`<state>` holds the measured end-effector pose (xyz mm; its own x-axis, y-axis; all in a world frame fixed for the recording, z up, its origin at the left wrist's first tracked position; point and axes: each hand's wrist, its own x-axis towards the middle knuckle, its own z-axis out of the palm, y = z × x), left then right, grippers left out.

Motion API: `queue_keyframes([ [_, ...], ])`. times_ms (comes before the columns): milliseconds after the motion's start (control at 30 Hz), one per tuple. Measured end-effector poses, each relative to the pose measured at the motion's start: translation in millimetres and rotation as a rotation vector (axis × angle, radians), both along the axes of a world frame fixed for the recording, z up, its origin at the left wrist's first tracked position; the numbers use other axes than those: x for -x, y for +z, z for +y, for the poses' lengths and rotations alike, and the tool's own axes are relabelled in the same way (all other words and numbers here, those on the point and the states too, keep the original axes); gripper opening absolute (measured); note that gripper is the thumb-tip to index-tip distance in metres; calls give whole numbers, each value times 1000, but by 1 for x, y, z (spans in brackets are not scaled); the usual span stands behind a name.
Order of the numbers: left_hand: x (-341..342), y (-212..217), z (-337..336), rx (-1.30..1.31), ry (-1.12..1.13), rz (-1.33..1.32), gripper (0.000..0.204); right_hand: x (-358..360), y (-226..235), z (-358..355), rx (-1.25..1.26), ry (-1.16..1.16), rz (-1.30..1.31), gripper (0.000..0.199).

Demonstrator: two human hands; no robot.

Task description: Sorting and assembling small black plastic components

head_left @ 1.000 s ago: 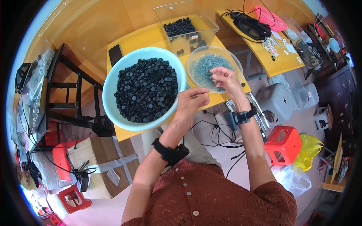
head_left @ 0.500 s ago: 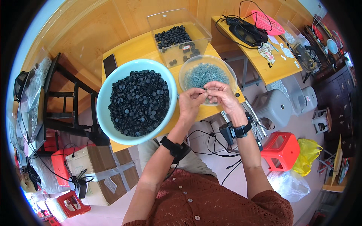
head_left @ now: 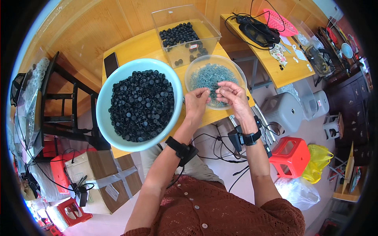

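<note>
My left hand is at the near left rim of a clear round tub full of small silvery screw-like metal pieces. Its thumb and index finger are pinched together; whatever they hold is too small to make out. Over the tub's near right part is my right hand, with its fingers curled and the tips drawn close. I cannot make out what lies between them. A gap separates the two hands. Left of them, a large light-blue basin holds a heap of small black plastic caps.
Behind the tub stands a clear rectangular bin with black caps. A phone lies on the yellow table. A second table is to the right. Grey stool, red stool, cardboard box and loose cables surround the floor space.
My hands, with fingertips meeting before, have separated: the left shifted slightly left, the right stayed over the tub. The whole view has shifted a little.
</note>
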<state>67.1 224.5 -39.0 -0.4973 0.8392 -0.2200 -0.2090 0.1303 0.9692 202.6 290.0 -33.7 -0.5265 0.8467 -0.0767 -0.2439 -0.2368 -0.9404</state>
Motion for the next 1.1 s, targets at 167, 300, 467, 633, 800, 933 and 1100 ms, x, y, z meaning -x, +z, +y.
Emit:
queue_keyframes([
  [167,4,-5,0,-51,-23,21,20,2,3,-6,-2,-47,0,21],
  [300,2,10,-18,-59,-101,-174,20,3,14,-16,-10,-86,45,20],
  [467,7,53,-80,-162,-223,-489,17,2,35,-43,98,38,257,18],
  [633,53,57,-147,-303,-180,-602,18,31,49,-87,262,247,380,17],
  [800,76,59,-202,-405,-141,-734,22,69,67,-141,173,322,273,12],
  [933,85,59,-231,-479,-115,-793,22,97,87,-183,-86,330,172,12],
  [1100,90,59,-240,-541,-73,-848,19,112,95,-202,-366,271,118,13],
])
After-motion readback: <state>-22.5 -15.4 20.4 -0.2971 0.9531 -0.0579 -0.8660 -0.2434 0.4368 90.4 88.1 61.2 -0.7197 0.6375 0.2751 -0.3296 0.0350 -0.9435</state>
